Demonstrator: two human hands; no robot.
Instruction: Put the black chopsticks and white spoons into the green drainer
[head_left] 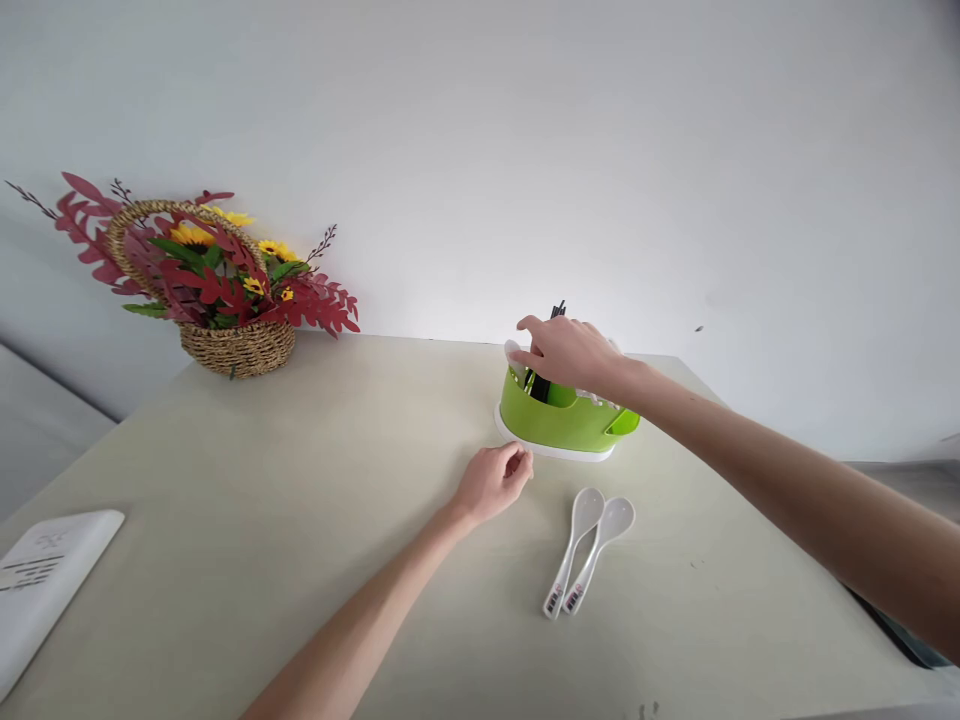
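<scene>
A green utensil holder (pixel 555 424) on a white base (pixel 577 453) stands toward the back of the table. Black chopsticks (pixel 540 388) and a white spoon (pixel 513 352) stand upright in it. My right hand (pixel 574 352) reaches over the holder from the right, thumb and index finger apart, the thumb beside the spoon's head; whether they touch cannot be told. My left hand (pixel 495 480) rests loosely curled on the table by the base's front left edge, with nothing visible in it. Two white spoons (pixel 589 510) (pixel 616 518) lie close together in front.
A wicker basket (pixel 238 348) of red leaves and yellow sunflowers sits at the back left. A white flat device (pixel 60 560) with dark slots lies at the left edge of the pale table (pixel 315 470). The wall (pixel 450 160) rises behind the table.
</scene>
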